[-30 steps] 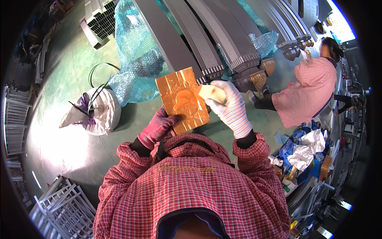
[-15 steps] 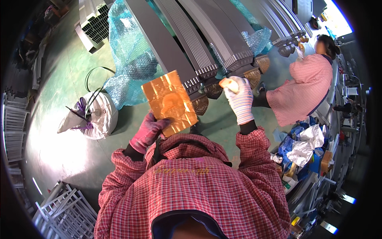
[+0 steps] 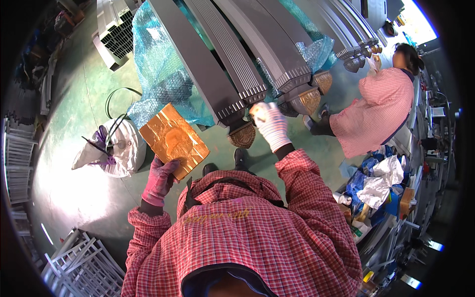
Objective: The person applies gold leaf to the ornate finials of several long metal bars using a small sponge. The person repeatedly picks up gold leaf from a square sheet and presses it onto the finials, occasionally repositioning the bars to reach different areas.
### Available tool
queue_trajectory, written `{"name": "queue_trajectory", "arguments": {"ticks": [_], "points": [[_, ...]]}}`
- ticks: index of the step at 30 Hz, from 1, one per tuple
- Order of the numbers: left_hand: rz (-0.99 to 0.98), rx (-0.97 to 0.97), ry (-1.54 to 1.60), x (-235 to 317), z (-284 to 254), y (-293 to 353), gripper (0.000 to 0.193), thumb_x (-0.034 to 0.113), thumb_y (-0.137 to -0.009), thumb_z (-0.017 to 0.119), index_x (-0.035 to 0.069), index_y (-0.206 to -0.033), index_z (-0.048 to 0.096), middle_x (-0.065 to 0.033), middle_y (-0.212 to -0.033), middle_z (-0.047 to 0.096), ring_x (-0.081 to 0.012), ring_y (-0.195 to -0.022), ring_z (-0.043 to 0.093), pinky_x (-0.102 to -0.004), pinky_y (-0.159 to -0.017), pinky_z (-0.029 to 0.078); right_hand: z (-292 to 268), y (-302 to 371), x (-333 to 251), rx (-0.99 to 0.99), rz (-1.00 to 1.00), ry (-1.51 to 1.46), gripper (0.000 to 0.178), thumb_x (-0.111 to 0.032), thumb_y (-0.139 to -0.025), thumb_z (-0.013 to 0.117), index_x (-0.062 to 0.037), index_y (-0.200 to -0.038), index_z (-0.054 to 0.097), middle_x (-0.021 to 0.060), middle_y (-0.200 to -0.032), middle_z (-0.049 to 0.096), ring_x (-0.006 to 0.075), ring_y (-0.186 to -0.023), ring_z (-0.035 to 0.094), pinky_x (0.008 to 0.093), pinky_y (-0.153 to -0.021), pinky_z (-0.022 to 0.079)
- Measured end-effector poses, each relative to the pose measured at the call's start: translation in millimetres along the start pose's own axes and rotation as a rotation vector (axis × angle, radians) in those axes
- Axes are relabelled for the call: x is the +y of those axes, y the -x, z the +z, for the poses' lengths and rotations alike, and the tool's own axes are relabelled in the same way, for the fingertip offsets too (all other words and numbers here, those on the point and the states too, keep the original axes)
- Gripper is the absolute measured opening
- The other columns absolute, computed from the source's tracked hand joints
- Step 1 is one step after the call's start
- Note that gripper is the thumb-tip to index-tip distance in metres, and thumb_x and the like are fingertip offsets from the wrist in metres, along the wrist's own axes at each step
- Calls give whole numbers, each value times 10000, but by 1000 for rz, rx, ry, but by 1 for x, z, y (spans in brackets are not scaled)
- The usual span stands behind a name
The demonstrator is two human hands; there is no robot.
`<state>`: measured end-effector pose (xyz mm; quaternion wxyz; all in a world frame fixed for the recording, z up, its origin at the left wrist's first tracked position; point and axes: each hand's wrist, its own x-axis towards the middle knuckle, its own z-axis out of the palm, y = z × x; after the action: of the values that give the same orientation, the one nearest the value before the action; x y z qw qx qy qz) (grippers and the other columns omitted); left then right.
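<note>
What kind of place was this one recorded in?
Probably a workshop or small factory floor: long grey ribbed metal columns lie in a row on teal bubble wrap, over a green painted floor, with white metal frames stacked nearby.

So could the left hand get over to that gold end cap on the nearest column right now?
Probably not freely: the left hand is gripping the copper foil sheet, and the right hand sits right beside the gold end cap, crowding the approach.

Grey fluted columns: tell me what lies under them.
Under the grey fluted columns lies teal bubble wrap, spread over the green floor. How far the wrap runs beneath them is covered. The right hand, in a white glove, touches one column's end.
</note>
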<state>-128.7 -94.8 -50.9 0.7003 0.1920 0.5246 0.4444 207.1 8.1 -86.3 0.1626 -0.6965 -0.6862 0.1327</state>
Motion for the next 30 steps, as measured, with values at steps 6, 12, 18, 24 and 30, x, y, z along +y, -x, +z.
{"name": "queue_trajectory", "arguments": {"ticks": [6, 12, 18, 24, 30], "points": [[42, -29, -22, 4, -2, 1, 391, 56, -823, 619, 101, -1192, 498, -55, -971, 625, -139, -659, 622, -216, -394, 465, -3, -26, 42, 139, 175, 51, 244, -209, -734, 667, -145, -947, 569, 122, -947, 542, 338, -833, 596, 438, -707, 504], [77, -64, 2, 1, -3, 1, 389, 79, -829, 613, 92, -1198, 491, -58, -970, 624, -136, -650, 622, -209, -398, 470, 10, -14, 39, 84, 217, 25, 291, -172, -722, 669, -126, -986, 558, 130, -1008, 532, 349, -863, 594, 448, -738, 504], [54, -28, 8, 7, 6, -1, 393, 49, -815, 608, 87, -1190, 497, -60, -959, 630, -143, -650, 627, -203, -393, 470, 30, 21, 35, 47, 22, -17, 388, -205, -733, 665, -192, -1101, 544, 111, -1058, 531, 346, -918, 590, 435, -787, 496], [65, -41, -10, 8, 4, -5, 363, 43, -824, 592, 76, -1176, 507, -62, -950, 630, -141, -623, 619, -211, -385, 452, 33, 55, 50, 166, 243, -171, 377, -160, -742, 653, -171, -1108, 564, 133, -1026, 549, 333, -916, 582, 417, -768, 485], [98, -79, -38, 18, 15, -6, 355, 51, -830, 589, 65, -1174, 503, -66, -948, 629, -143, -610, 614, -212, -384, 440, 61, 64, 64, -19, 241, -51, 376, -142, -707, 644, -172, -1073, 564, 139, -1064, 532, 348, -904, 575, 444, -773, 481]]}}
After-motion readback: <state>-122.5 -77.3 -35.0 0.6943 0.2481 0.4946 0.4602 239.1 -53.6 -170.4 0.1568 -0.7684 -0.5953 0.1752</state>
